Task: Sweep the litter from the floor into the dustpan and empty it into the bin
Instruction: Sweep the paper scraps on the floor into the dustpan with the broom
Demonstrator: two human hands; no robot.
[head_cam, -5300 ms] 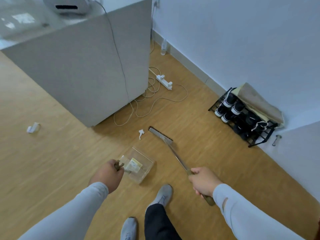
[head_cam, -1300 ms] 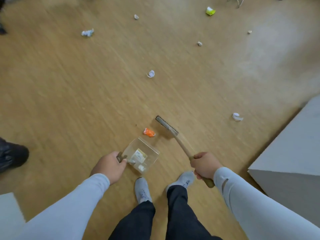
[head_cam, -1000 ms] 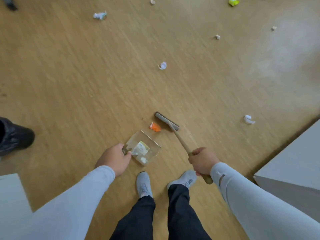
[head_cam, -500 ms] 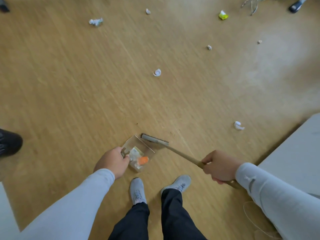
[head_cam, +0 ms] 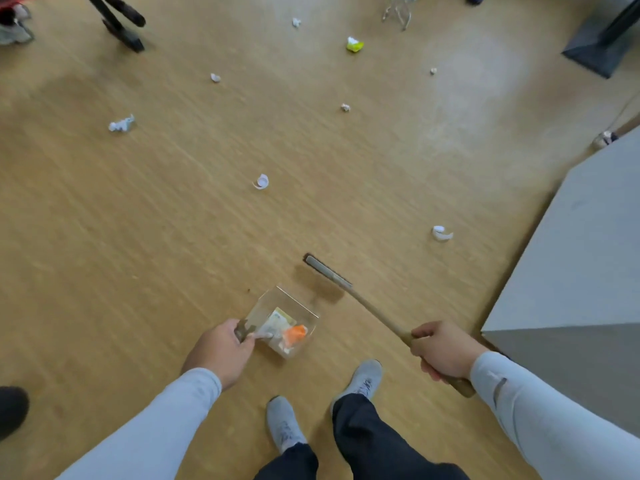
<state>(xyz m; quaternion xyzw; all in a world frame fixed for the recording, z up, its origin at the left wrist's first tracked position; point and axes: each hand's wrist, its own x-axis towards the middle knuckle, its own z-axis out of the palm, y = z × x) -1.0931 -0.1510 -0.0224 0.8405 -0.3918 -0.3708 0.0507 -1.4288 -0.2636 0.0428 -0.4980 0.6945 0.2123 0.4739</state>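
Mid-sweep, with the dustpan (head_cam: 289, 318) part-filled and scraps (head_cam: 260, 182) lying well apart on the floor (head_cam: 138, 220).

Left hand (head_cam: 221, 351) gripped the dustpan's handle, fingers curled round it; right hand (head_cam: 446, 351) was closed round the brush (head_cam: 327, 271) shaft, its head just beyond the pan's open edge. An orange scrap (head_cam: 295, 333) and paper sat inside the pan. No bin was in view — carried tilted toward its open edge, the pan would likely spill; a hard stroke might flick light paper past the lip.
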